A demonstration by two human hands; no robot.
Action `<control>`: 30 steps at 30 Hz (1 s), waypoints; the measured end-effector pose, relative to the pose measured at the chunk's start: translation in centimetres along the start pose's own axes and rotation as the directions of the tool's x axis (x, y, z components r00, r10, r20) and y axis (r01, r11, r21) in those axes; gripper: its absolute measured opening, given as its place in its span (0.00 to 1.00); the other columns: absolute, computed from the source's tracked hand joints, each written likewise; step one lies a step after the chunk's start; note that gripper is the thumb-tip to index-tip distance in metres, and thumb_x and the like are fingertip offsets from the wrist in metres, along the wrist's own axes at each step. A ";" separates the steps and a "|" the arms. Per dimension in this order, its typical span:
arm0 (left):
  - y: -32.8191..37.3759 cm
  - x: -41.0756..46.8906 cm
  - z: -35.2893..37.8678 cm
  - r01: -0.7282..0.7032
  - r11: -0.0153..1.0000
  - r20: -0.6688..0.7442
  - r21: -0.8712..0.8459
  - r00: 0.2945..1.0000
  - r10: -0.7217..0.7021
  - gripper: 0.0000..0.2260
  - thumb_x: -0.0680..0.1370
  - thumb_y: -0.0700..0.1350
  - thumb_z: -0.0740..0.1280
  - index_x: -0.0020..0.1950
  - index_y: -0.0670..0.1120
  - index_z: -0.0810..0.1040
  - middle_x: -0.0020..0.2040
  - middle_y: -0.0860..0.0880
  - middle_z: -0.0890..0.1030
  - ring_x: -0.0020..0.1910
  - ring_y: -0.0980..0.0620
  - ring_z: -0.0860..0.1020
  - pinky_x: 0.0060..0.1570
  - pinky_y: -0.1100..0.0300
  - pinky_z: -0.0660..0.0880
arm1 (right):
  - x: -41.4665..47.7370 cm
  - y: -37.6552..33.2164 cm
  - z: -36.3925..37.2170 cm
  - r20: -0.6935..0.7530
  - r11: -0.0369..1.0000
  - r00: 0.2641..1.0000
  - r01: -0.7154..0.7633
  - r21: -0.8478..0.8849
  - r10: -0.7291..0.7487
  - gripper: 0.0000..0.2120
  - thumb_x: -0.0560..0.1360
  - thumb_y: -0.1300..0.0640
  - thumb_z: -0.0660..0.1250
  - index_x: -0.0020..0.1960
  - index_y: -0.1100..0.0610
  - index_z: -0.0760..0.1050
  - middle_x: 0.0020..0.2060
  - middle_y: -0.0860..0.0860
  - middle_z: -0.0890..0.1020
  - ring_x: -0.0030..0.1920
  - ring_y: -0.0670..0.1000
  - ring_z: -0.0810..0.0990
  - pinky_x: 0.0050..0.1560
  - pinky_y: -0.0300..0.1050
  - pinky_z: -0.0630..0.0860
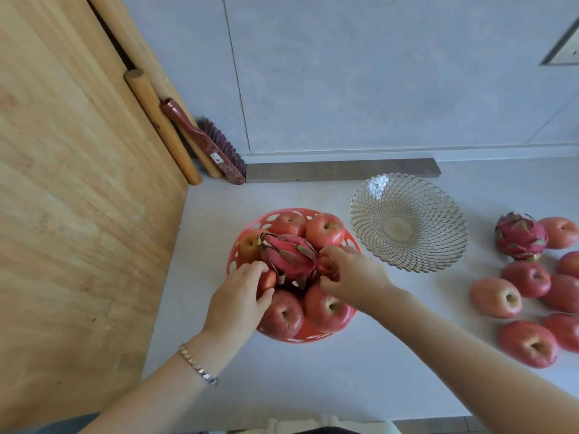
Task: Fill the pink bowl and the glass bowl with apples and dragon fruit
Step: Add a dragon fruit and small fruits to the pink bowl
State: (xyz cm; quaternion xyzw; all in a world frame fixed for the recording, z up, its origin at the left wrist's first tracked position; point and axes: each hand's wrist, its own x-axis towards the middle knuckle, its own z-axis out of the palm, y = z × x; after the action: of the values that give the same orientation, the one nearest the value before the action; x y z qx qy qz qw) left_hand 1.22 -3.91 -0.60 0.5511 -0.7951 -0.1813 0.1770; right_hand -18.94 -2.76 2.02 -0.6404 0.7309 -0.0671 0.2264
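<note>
Pink bowl (294,339) looks full: left hand (241,297) and right hand (352,275) each grip an apple (267,281) beside its dragon fruit (286,255). Next, the empty glass bowl (438,236) needs filling.

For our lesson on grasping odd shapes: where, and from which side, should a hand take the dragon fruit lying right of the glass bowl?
Grip the loose dragon fruit round its plump middle, coming from above and its left: that side, toward the glass bowl, looks free, while apples crowd its right and near side. Avoid its thin scale tips.
</note>
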 end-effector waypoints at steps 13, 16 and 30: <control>0.3 -0.4 0.5 0.209 0.950 -0.010 -0.233 0.976 -0.217 0.13 0.74 0.46 0.68 0.57 0.49 0.73 0.56 0.51 0.75 0.62 0.47 0.73 0.51 0.53 0.76 | 2.9 0.8 -2.3 0.112 0.701 0.962 -0.259 0.665 0.248 0.11 0.65 0.54 0.64 0.48 0.53 0.70 0.52 0.57 0.73 0.46 0.54 0.74 0.46 0.49 0.74; 0.1 -0.6 0.4 0.239 0.932 -0.006 -0.272 0.968 -0.250 0.12 0.73 0.46 0.68 0.56 0.50 0.74 0.56 0.51 0.74 0.56 0.49 0.76 0.51 0.54 0.77 | 3.3 0.3 -1.4 0.042 0.912 0.995 -0.101 0.397 0.092 0.16 0.70 0.62 0.63 0.57 0.58 0.69 0.57 0.57 0.68 0.52 0.55 0.73 0.52 0.47 0.72; 0.2 -1.4 0.3 0.168 0.907 -0.059 -0.385 0.977 -0.206 0.17 0.69 0.39 0.72 0.55 0.49 0.75 0.50 0.57 0.78 0.47 0.53 0.79 0.47 0.63 0.78 | 1.5 0.8 -0.2 -0.253 0.945 0.967 0.094 0.313 -0.013 0.15 0.71 0.65 0.65 0.57 0.57 0.77 0.55 0.58 0.74 0.58 0.58 0.72 0.58 0.43 0.67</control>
State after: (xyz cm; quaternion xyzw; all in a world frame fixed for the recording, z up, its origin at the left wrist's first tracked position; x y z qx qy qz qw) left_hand 1.43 -2.53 -0.85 0.5885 -0.6790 -0.3199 0.3006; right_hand -19.83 -4.10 1.54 -0.6010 0.7147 -0.2714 0.2332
